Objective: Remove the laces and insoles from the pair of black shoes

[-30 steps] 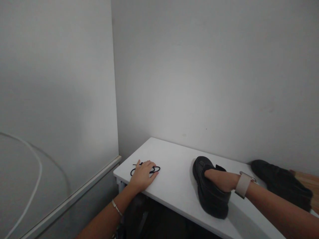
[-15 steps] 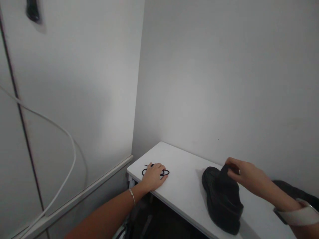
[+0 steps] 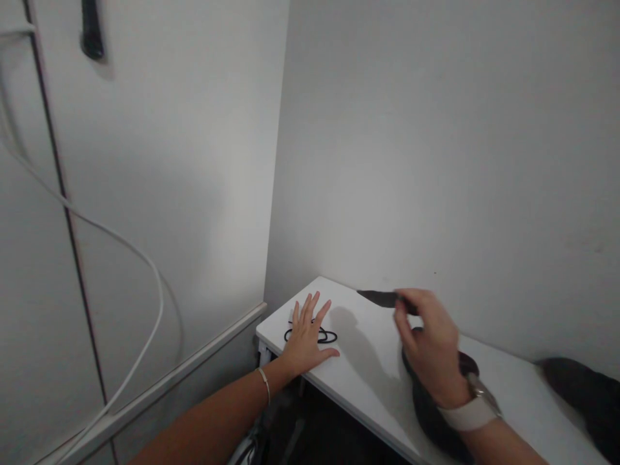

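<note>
My left hand (image 3: 304, 345) lies over a thin black cord, like a shoelace (image 3: 329, 336), near the left end of a white table (image 3: 353, 381). Its fingers are spread and the cord loops out on both sides. My right hand (image 3: 426, 342) pinches a thin, dark, flat piece (image 3: 380, 298), raised above the table and pointing left. I cannot tell whether it is an insole or a tongue. Below that hand sits a black shoe (image 3: 431, 420), partly hidden by the hand and wrist, with a dark red patch showing at its opening.
A second dark shoe-like object (image 3: 576, 394) rests at the right end of the table. Grey walls (image 3: 436, 161) close in behind and at the left. A white cable (image 3: 157, 284) hangs in a curve at the left, below a black handle-like object (image 3: 92, 32).
My right hand has lifted the dark flat piece away from the shoe, up and left. My left hand's fingers have spread out over the cord. The view has shifted slightly.
</note>
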### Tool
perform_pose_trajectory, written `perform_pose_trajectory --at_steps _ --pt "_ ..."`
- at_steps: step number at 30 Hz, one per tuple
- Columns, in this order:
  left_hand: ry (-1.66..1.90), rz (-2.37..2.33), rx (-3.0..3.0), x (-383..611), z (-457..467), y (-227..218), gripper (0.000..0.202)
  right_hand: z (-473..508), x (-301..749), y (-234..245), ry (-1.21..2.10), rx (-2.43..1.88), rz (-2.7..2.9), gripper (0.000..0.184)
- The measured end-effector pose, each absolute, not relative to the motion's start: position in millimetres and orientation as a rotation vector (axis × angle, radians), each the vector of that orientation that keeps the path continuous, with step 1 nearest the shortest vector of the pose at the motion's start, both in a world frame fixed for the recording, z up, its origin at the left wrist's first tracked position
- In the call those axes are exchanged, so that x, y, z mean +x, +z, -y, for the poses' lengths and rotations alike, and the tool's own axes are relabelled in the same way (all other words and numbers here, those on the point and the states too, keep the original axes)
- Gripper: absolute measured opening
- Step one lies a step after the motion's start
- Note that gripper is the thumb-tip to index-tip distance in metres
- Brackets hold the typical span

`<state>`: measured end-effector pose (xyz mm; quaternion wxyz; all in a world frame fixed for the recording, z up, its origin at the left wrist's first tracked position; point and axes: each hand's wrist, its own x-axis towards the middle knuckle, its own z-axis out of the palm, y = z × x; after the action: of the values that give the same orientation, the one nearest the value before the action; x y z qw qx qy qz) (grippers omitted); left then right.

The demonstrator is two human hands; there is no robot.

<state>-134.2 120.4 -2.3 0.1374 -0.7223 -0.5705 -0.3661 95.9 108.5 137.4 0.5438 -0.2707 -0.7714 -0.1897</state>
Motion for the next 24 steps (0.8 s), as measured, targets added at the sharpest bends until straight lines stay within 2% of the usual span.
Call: perform_pose_trajectory --at_steps 3,7,12,14,17,21,24 --pt "-1.172 1.499 -2.019 -137 -118 -6 0.115 -109 51 93 -0.294 -0.551 2.115 0.023" --pt "-1.267 1.313 -2.012 -141 -118 -11 0.086 -114 18 47 0.010 -0.561 2.405 0.025" --pt "-1.256 1.253 -2.392 -146 -114 -9 0.079 -106 22 37 0.227 -0.591 2.474 0.025" --pt "-1.259 1.348 -2.504 -147 -111 -7 0.064 -98 37 49 0.171 -0.601 2.471 0.024" --pt "-1.324 1.471 -2.567 -148 -108 -5 0.039 -89 76 71 -0.083 -0.722 2.472 0.023" --pt "-1.407 1.525 -2.610 -148 -110 -4 0.042 -92 151 83 -0.457 -1.131 2.377 0.028" --pt "-1.510 1.556 -2.598 -148 -114 -4 0.054 -98 199 69 -0.455 -1.411 2.409 0.035"
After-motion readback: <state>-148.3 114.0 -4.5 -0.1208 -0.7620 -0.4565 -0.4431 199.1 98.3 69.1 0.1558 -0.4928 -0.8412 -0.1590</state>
